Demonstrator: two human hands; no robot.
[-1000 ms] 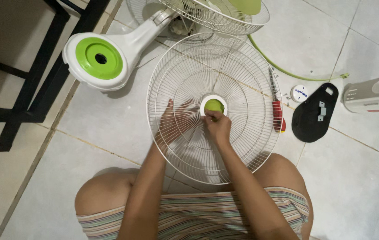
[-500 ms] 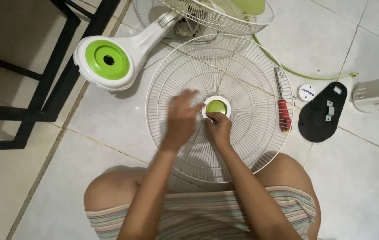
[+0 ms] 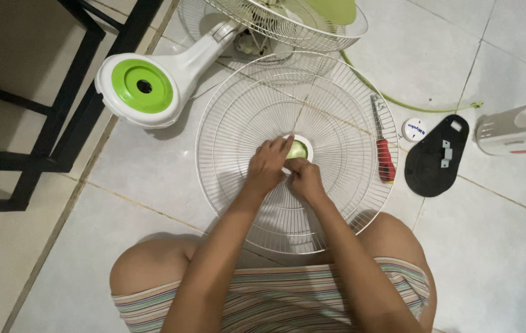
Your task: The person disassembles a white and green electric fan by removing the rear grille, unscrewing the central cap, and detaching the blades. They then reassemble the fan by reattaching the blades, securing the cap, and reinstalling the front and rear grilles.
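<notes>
Both hands meet at the middle of the wire fan guard (image 3: 238, 123) that lies flat on the tiled floor (image 3: 491, 246) between my knees: my left hand (image 3: 267, 168) sits curled over the left edge of the small green hub cap (image 3: 299, 149), fingers bent down onto its white ring, and my right hand (image 3: 305, 179) presses in just below it, the two hands touching each other. From up here I see both closed around the hub area, but I cannot tell whether either one truly grips the cap or only rests on it. Going by size from there, the round white guard spreads across most of the floor in front of me, its rim reaching my thighs. Beyond it lies the rest of the fan, a second wire cage (image 3: 287, 24) with a pale green blade inside, joined by a white neck to the round white and green base (image 3: 139, 89) at upper left. A black metal frame (image 3: 59, 111) stands at the left edge. A white plastic housing (image 3: 516, 129) lies far right, and a flat black cover plate (image 3: 435, 157) is near it. A red-handled screwdriver (image 3: 384, 151) rests on the guard's right side, a small white round cap (image 3: 414, 129) just beyond the rim, and a thin green cord (image 3: 398, 98) curves past them.
</notes>
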